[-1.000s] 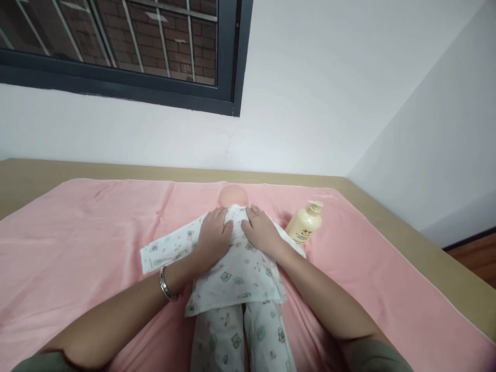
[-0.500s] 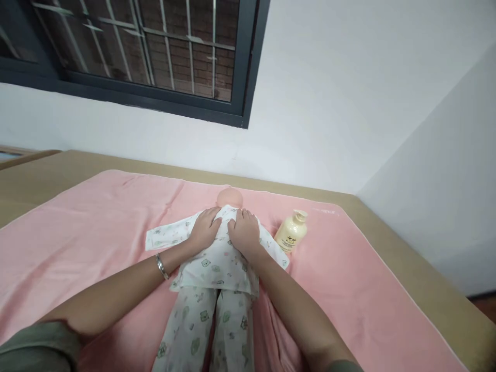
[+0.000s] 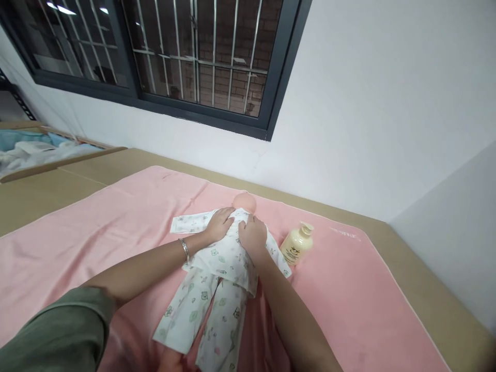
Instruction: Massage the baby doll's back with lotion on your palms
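Note:
A baby doll (image 3: 232, 253) in white pyjamas with a green and pink print lies stretched out, its smooth head (image 3: 245, 202) pointing away from me. Flat against its upper left side rests my left hand (image 3: 219, 225), thumb toward the middle and a silver bracelet on the wrist. My right hand (image 3: 253, 237) lies over the opposite shoulder area, fingers extended, partly curved over the cloth. Neither hand grips anything that I can see. Close to the right sleeve stands a pale yellow pump bottle (image 3: 296, 245). Whether the doll faces up or down I cannot tell.
A pink blanket (image 3: 341, 305) with some wrinkles covers the tan surface (image 3: 96, 178). Behind it rise a white wall (image 3: 329, 129) and a barred window (image 3: 201, 57). Light blue and white cloth (image 3: 39, 147) lies at the far left, beyond a wooden edge.
My view has swung left, so the doll and bottle appear further right and more of the window shows. Both hands remain on the doll's upper body.

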Demonstrator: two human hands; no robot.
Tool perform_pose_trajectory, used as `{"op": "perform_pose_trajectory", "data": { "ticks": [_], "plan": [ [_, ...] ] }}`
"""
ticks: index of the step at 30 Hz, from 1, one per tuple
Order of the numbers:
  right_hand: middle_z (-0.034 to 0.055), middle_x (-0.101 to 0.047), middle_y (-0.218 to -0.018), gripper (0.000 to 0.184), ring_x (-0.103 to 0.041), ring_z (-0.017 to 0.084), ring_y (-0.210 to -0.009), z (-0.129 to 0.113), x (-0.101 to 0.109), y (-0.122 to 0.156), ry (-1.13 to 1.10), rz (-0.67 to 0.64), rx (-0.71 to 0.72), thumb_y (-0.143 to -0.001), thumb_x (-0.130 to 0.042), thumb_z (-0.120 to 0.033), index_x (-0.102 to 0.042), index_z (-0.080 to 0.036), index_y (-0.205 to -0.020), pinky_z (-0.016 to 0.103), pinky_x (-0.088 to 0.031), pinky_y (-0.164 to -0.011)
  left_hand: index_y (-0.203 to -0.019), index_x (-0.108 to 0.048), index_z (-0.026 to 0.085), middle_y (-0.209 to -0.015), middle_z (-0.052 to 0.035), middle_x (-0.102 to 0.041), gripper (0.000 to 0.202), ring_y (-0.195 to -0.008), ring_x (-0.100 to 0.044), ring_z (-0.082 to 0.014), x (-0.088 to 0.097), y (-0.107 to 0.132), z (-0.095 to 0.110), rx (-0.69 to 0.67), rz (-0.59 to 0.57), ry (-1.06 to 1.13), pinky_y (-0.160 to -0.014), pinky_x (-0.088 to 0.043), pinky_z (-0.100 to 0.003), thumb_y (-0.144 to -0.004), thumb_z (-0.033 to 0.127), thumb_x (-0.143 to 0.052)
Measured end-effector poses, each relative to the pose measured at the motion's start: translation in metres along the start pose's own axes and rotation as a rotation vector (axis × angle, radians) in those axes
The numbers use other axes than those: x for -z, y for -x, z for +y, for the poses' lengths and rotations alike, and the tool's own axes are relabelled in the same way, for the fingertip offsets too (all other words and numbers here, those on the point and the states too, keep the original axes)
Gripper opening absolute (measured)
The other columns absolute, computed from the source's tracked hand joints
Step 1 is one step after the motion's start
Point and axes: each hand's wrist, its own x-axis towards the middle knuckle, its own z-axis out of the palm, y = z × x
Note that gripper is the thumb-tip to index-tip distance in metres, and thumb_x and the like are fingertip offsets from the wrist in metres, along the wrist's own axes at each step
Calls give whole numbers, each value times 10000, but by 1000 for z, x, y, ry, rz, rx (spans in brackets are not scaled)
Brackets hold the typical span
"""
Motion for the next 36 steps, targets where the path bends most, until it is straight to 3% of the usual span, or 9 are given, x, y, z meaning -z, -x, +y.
{"op": "perform_pose_trajectory", "data": {
  "ticks": [7,12,18,21,27,36],
  "plan": [
    [172,-700,-1091,344,-636,274,-993,-1,2,-5,44,-15,14,-950,-399,-250,-643,-94,-1136,346,-410,-867,-1234,-609,131,-1264,-141,-657,384,-1231,-568,-249,3,-2,7,-2,13,-16,-1077,-433,-436,-937,248,-396],
    [150,-700,-1134,385,-632,268,-1047,1,-6,-5,-42,7,-2,-937,-366,-237,-645,-127,-1179,349,-429,-914,-1223,-615,161,-1245,-138,-651,379,-1214,-570,-268,1,-3,6,-34,8,-16,-1055,-446,-446,-902,218,-421],
    [117,-637,-1325,487,-566,280,-1238,10,-21,-3,-179,41,-68,-928,-337,-292,-589,-186,-1332,438,-406,-1075,-1239,-616,191,-1484,-161,-451,397,-1384,-413,-335,-14,4,1,63,134,77,-1107,-390,-525,-864,204,-486],
    [117,-630,-1341,503,-554,281,-1262,15,-25,-3,-209,54,-81,-924,-331,-338,-600,-188,-1321,462,-396,-1107,-1235,-608,178,-1526,-168,-400,386,-1401,-390,-349,-13,6,2,74,126,135,-1118,-372,-549,-870,210,-487],
    [112,-641,-1330,492,-556,275,-1270,14,-27,-2,-223,85,-133,-923,-349,-362,-617,-202,-1304,461,-389,-1128,-1223,-598,152,-1515,-187,-405,360,-1373,-419,-365,-10,6,1,100,104,180,-1110,-372,-550,-901,245,-464],
    [109,-641,-1339,454,-553,236,-1271,0,-18,1,-193,86,-136,-950,-367,-277,-609,-141,-1309,397,-352,-1133,-1247,-531,112,-1431,-219,-469,361,-1372,-424,-336,-1,7,3,49,98,150,-1093,-379,-513,-923,239,-437]
  ]
}}
